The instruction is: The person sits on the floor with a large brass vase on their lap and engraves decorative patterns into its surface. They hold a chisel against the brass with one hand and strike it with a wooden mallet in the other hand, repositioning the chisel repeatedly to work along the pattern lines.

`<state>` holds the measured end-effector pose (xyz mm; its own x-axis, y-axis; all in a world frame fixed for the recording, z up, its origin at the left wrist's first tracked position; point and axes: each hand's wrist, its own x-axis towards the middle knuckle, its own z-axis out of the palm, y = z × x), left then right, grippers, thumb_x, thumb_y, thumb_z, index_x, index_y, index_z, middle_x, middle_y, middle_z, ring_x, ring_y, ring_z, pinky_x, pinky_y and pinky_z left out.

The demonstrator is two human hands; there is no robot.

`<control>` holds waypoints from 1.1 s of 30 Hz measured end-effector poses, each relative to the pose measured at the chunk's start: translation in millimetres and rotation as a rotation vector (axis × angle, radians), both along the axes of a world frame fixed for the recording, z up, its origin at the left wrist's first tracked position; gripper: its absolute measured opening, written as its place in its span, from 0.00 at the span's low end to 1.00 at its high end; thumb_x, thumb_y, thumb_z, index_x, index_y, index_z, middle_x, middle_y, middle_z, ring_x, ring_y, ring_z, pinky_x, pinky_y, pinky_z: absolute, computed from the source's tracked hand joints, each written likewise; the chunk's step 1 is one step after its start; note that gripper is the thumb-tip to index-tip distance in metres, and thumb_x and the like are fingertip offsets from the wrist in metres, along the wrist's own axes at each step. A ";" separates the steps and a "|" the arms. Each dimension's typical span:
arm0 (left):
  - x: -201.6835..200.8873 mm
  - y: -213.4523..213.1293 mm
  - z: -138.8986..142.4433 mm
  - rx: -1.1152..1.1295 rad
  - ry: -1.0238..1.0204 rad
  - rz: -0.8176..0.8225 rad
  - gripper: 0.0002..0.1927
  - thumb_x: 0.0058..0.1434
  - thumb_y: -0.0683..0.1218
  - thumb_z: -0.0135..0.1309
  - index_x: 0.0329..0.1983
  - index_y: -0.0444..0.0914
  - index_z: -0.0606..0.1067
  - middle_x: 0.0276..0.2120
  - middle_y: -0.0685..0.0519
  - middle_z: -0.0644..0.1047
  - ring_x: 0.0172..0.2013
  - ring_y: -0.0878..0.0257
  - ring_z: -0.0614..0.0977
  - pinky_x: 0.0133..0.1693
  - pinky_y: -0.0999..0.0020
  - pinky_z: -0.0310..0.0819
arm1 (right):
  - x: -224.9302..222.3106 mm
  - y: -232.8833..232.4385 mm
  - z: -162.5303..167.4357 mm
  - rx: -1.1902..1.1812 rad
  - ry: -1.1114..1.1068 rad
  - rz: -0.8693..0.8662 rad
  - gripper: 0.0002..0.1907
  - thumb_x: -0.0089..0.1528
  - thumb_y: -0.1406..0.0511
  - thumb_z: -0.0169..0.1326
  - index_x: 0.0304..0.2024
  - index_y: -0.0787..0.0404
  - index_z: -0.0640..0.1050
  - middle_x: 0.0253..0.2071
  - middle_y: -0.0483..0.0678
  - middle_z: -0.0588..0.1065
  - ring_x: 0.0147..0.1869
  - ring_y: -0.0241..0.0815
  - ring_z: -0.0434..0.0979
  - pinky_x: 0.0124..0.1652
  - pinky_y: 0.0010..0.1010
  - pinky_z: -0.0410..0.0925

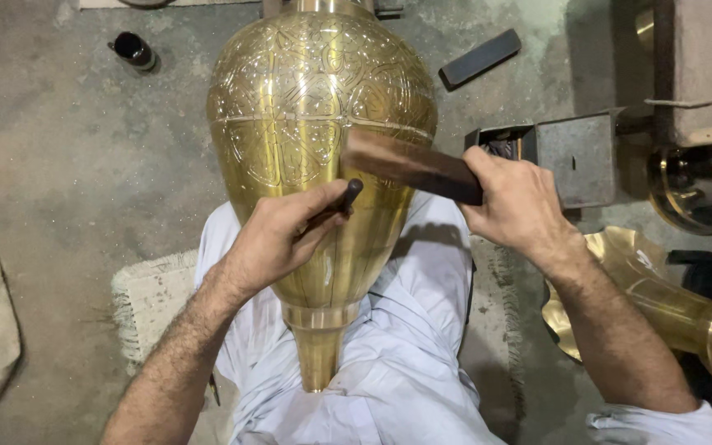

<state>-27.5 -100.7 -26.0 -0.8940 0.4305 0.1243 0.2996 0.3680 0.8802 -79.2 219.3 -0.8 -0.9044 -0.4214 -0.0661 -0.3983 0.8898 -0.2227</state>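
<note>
- Your left hand (278, 235) is closed on a dark chisel (341, 200), tip pressed on the brass vase (323, 124) to steady the cut line.
- Your right hand (517, 202) is clenched around a dark wooden mallet block (409, 166), held just above the chisel head, ready to strike.
- The vase lies across your lap, neck toward you, wide engraved body away, so the work face stays up.
- Right of the vase: grey metal block (574, 156), more brass pieces (661, 297).
- Upper left of the vase: small dark bottle (133, 49) on the floor.
</note>
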 end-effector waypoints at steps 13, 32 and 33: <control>0.2 -0.6 -4.3 -0.011 0.061 -0.002 0.20 0.67 0.42 0.59 0.62 0.39 0.73 0.47 0.47 0.84 0.46 0.56 0.88 0.48 0.64 0.85 | 3.5 -3.0 32.9 -0.521 0.148 0.265 0.21 0.54 0.70 0.65 0.49 0.59 0.76 0.34 0.46 0.78 0.38 0.39 0.78 0.41 0.37 0.70; 1.3 0.3 -7.0 -0.049 -0.015 -0.004 0.21 0.66 0.41 0.58 0.62 0.40 0.73 0.47 0.49 0.84 0.46 0.58 0.88 0.50 0.64 0.84 | -8.7 -19.3 34.7 -0.240 0.175 0.225 0.14 0.54 0.70 0.67 0.41 0.61 0.78 0.29 0.44 0.79 0.31 0.41 0.80 0.35 0.39 0.71; 1.8 0.4 -6.3 -0.047 -0.040 0.006 0.22 0.65 0.41 0.58 0.63 0.40 0.73 0.46 0.49 0.84 0.46 0.58 0.88 0.49 0.64 0.84 | -9.7 -19.7 35.8 -0.417 0.044 0.159 0.14 0.55 0.70 0.66 0.42 0.60 0.78 0.28 0.44 0.78 0.30 0.40 0.80 0.32 0.35 0.70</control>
<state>-25.7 -100.3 -32.4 -0.9005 0.4295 0.0681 0.2621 0.4111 0.8731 -88.9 199.7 34.9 -0.8243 -0.5382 0.1760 -0.5401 0.6540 -0.5297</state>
